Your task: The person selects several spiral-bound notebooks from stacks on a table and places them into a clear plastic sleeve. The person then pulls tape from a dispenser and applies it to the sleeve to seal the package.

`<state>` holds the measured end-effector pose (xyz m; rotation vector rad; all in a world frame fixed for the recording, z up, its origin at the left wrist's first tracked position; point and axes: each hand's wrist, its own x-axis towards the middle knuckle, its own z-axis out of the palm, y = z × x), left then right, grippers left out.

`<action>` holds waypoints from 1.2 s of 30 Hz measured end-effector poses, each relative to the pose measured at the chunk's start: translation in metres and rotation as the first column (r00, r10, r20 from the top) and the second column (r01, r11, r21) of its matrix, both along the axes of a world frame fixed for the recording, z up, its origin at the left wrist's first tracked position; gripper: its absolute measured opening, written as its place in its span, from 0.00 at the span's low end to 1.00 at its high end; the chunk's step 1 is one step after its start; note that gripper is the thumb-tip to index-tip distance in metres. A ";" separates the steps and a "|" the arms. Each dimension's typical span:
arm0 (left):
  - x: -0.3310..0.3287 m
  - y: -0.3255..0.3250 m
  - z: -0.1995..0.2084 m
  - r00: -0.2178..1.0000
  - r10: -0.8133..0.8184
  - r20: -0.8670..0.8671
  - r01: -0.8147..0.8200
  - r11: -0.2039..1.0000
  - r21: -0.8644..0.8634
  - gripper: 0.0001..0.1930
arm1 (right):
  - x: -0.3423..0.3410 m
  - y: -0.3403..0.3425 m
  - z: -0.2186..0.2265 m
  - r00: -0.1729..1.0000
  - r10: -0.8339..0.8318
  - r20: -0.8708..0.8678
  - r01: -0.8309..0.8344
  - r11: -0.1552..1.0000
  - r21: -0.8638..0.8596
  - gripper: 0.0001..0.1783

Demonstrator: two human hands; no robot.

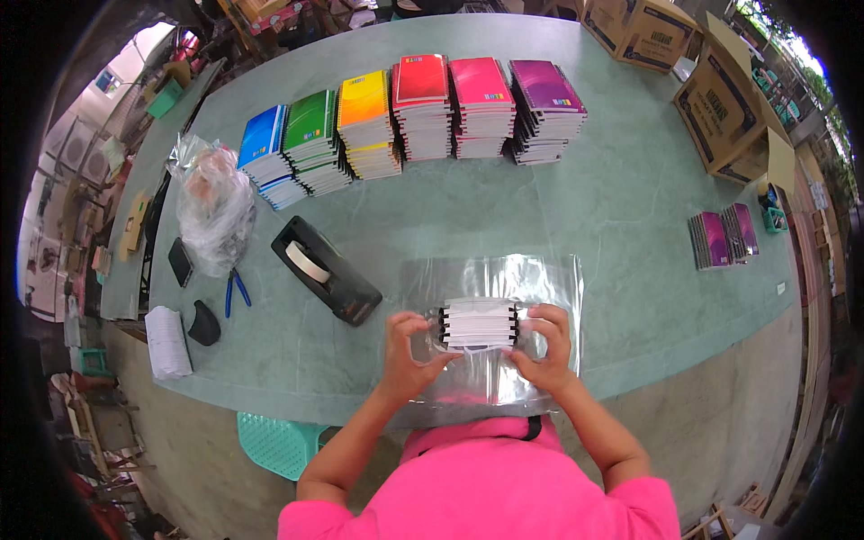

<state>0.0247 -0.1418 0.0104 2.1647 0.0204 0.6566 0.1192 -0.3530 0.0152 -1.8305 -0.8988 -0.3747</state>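
Observation:
A small stack of spiral-bound notebooks [480, 325] lies in front of me, white page edges up, with black coils at both ends. Beneath it spreads a shiny clear plastic sheet [549, 274], and some of the film seems to wrap the stack. My left hand [409, 355] grips the stack's left end, fingers curved at the side and thumb along the near edge. At the right end my right hand [546, 346] holds it the same way. A black tape dispenser [346, 292] with a white roll stands to the left.
Notebook piles line the far side: blue [263, 135], green [310, 121], yellow [364, 101], red [420, 81], pink [481, 83], purple [546, 87]. Crumpled plastic [211, 211] and blue-handled pliers [237, 291] lie left. Small purple notebooks [711, 238] and cartons [724, 112] sit right.

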 end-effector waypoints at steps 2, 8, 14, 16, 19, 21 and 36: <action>-0.005 -0.005 0.001 0.999 -0.034 0.017 0.032 0.994 0.105 0.35 | 0.002 0.002 0.007 0.990 0.054 0.130 -0.038 0.991 -0.128 0.25; -0.006 -0.005 0.012 0.995 0.002 0.100 -0.014 0.992 0.126 0.35 | -0.001 -0.011 0.008 0.988 -0.020 0.150 0.020 1.000 0.004 0.24; 0.010 0.004 0.074 0.952 -0.177 0.249 0.133 0.974 0.183 0.35 | 0.001 -0.007 0.009 0.988 0.077 0.136 -0.041 0.967 -0.250 0.29; 0.007 0.010 0.068 0.952 -0.162 0.259 0.123 0.979 0.160 0.33 | 0.003 0.001 0.015 0.981 0.088 0.170 -0.043 0.967 -0.250 0.27; -0.008 0.020 0.040 0.985 -0.106 0.134 0.073 0.971 0.227 0.28 | 0.006 0.001 0.023 0.969 0.120 0.217 -0.050 0.951 -0.304 0.24; -0.008 0.016 0.026 0.991 -0.128 0.037 0.107 0.928 0.356 0.25 | 0.007 0.002 0.024 0.960 0.172 0.220 -0.092 0.938 -0.334 0.24; 0.042 0.010 0.042 0.942 -0.329 -0.070 0.336 0.934 0.124 0.13 | 0.022 0.015 0.044 0.978 0.151 -0.144 -0.190 0.929 -0.318 0.24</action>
